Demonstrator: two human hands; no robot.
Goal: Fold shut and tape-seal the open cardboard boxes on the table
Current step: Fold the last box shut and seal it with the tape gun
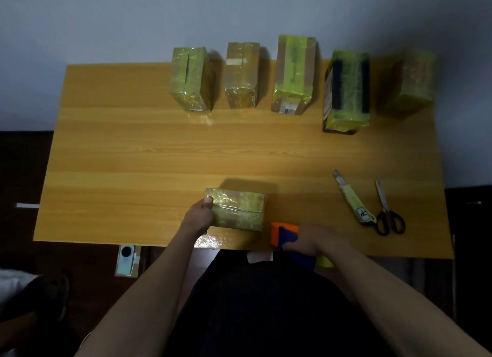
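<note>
A small cardboard box (239, 208) wrapped in yellowish tape lies near the table's front edge. My left hand (198, 216) grips its left end, thumb on top. To the right of the box, my right hand (311, 240) holds an orange and blue tape dispenser (283, 235) at the table's front edge. Several taped boxes stand in a row along the far side: one at the left (191, 78), a second (241, 74), a taller third (292, 73), a dark one (346, 90), and a dim one at the far right (411, 83).
A yellow utility knife (352, 198) and black-handled scissors (387, 210) lie on the right of the wooden table (133, 156). A phone-like device (127, 260) sits below the front edge on the left. The wall stands close behind the boxes.
</note>
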